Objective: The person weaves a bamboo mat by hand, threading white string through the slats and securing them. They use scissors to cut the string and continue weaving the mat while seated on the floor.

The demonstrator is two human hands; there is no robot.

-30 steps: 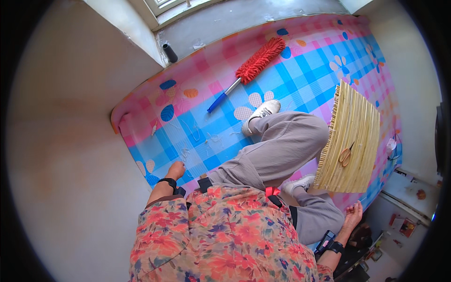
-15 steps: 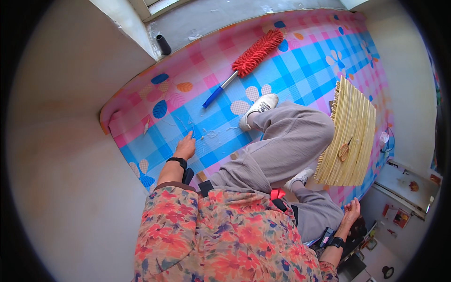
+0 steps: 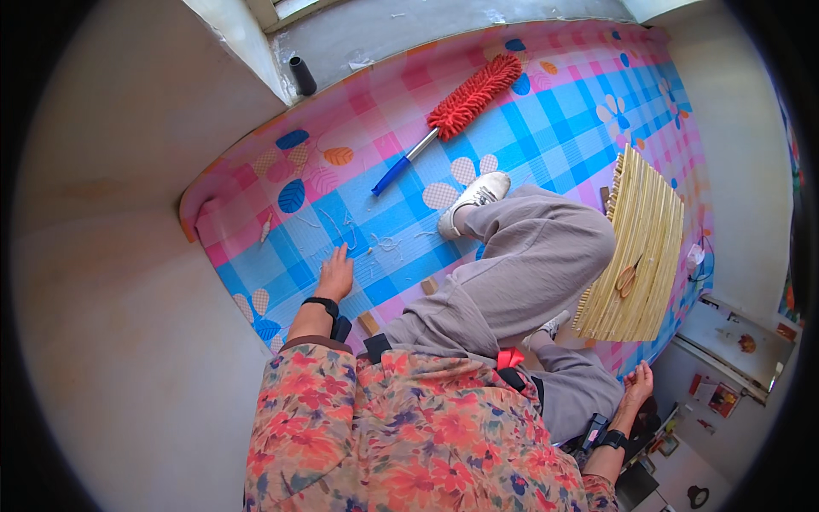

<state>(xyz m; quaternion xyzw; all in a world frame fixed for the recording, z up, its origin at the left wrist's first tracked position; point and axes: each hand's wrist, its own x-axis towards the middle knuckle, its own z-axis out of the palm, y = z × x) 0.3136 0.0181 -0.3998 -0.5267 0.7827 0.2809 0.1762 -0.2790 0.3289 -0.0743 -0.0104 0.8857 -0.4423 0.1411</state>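
Observation:
My left hand (image 3: pixel 335 275) reaches down to the plaid sheet, its fingers stretched out beside a loose white string (image 3: pixel 347 230). The fingertips are close to the string, and nothing shows held in them. More tangled white thread (image 3: pixel 388 247) lies just to the right. At the sheet's right edge rests my right hand (image 3: pixel 636 386), fingers loosely curved and apart, with nothing visible in it. Above that hand lies a mat of straw-coloured sticks (image 3: pixel 640 256), and scissors with orange handles (image 3: pixel 627 280) are on top of it.
The pink and blue plaid sheet (image 3: pixel 546 128) covers the surface I sit on. A red fluffy duster (image 3: pixel 473 98) with a blue handle lies beyond my white shoe (image 3: pixel 478 200). A small white spool-like item (image 3: pixel 266 229) is near the left edge. A black tube (image 3: pixel 301 77) stands by the ledge.
My left hand has drawn back slightly toward me, and the string near its fingertips has shifted into a curved line. My right hand stays in place.

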